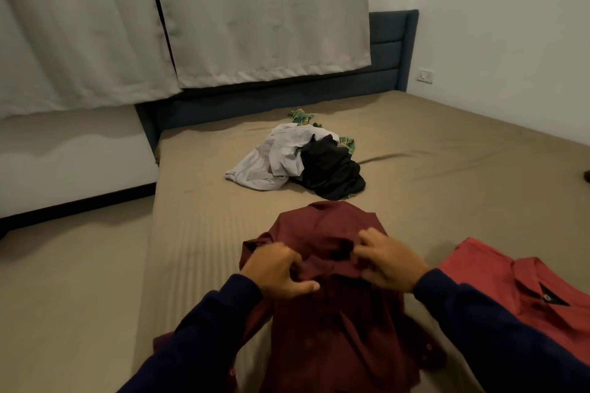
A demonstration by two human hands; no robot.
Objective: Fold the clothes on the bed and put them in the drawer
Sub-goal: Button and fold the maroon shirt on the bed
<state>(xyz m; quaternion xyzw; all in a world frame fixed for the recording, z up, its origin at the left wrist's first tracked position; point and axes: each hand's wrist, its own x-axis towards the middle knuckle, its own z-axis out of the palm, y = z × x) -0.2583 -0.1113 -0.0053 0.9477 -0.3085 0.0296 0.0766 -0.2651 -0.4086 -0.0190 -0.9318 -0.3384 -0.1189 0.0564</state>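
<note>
**Maroon shirt gathered at the collar for folding**

The maroon shirt [322, 265] lies on the bed [431, 143], near its front edge, and is grasped by both grips: the left hand [277, 271] and right hand [388, 260] each pinch bunched cloth near the collar. The step is judged best done if the cloth is pulled taut and smoothed flat before any fold is made.

A coral shirt [523, 284] is spread just to the right. An unfolded heap [300, 159] waits farther up the tan sheet. Pale curtains [223, 16] hang over the blue headboard [392, 41]; no drawer is seen.
</note>
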